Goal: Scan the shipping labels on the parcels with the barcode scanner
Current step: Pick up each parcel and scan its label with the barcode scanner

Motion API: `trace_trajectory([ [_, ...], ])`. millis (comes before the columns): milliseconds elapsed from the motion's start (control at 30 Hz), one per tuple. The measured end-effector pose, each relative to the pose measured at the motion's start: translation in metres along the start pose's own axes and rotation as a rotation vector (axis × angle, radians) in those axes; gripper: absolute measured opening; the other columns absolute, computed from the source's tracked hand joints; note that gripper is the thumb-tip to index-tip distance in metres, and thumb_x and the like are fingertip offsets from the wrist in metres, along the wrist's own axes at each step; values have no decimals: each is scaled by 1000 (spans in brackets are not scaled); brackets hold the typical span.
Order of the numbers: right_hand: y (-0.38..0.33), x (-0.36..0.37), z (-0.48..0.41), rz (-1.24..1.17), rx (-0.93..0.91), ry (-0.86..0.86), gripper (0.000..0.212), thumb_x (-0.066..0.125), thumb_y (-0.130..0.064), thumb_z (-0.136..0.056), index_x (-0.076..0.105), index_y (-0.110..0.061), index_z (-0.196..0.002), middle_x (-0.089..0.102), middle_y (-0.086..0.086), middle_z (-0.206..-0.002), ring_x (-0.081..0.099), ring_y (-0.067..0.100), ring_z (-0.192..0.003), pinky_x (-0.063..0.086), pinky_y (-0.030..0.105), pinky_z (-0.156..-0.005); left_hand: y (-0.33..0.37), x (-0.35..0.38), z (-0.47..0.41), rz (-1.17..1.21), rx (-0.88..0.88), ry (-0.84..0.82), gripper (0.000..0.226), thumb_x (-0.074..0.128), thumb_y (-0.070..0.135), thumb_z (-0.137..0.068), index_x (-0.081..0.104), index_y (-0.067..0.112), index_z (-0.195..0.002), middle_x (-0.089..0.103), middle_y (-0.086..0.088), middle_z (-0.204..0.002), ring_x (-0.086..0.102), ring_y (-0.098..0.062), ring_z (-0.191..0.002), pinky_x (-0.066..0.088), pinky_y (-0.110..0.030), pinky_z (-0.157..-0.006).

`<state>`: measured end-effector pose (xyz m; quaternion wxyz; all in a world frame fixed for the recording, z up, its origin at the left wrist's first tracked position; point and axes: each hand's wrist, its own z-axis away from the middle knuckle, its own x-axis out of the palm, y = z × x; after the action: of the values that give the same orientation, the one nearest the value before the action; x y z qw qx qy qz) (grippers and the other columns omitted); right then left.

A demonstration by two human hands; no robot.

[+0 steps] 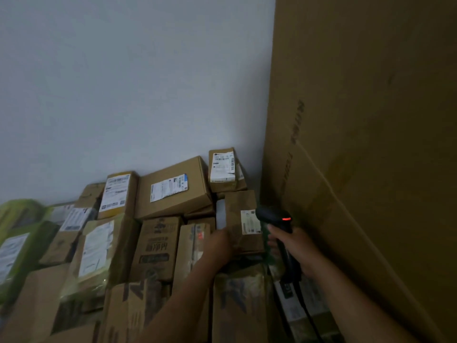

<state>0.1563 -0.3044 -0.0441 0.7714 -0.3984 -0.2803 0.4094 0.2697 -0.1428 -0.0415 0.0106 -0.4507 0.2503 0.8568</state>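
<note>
My right hand point(295, 248) grips the handle of a black barcode scanner point(274, 215) with a red light lit on its top. The scanner's head points left at a white shipping label point(249, 221) on a small brown parcel point(238, 209). My left hand point(218, 245) holds that parcel at its lower left edge. Several other cardboard parcels with white labels are stacked against the wall, among them a wide box point(173, 186) and a small upright box point(223, 169).
A very large cardboard box point(371, 144) stands as a wall close on the right. Green-wrapped parcels point(17, 238) lie at the left. A black cable point(306, 310) runs down from the scanner. A pale grey wall point(123, 82) rises behind the pile.
</note>
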Motion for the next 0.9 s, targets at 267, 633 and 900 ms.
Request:
trace_trajectory([
  [267, 18, -3, -29, -31, 194, -50, 39, 74, -44, -81, 73, -8, -98, 78, 10, -88, 74, 28, -86, 56, 38, -76, -10, 12, -14, 328, 61, 38, 26, 69, 19, -90, 60, 20, -115, 66, 3, -109, 64, -19, -107, 51, -25, -86],
  [633, 9, 11, -13, -63, 105, -114, 47, 77, -46, -70, 72, -11, -102, 75, 13, -107, 71, 25, -101, 55, 42, -91, -9, 10, -6, 450, 0, -55, 61, 67, 20, -93, 40, 17, -148, 66, 0, -120, 65, -11, -99, 55, -20, -78],
  [900, 18, 0, -9, -132, 169, -70, 42, 75, -40, -77, 69, -9, -106, 72, 15, -110, 70, 28, -103, 57, 38, -85, -16, 29, -23, 135, -25, -119, 65, 74, 44, -83, 52, 18, -138, 59, -5, -131, 57, -21, -117, 47, -32, -98],
])
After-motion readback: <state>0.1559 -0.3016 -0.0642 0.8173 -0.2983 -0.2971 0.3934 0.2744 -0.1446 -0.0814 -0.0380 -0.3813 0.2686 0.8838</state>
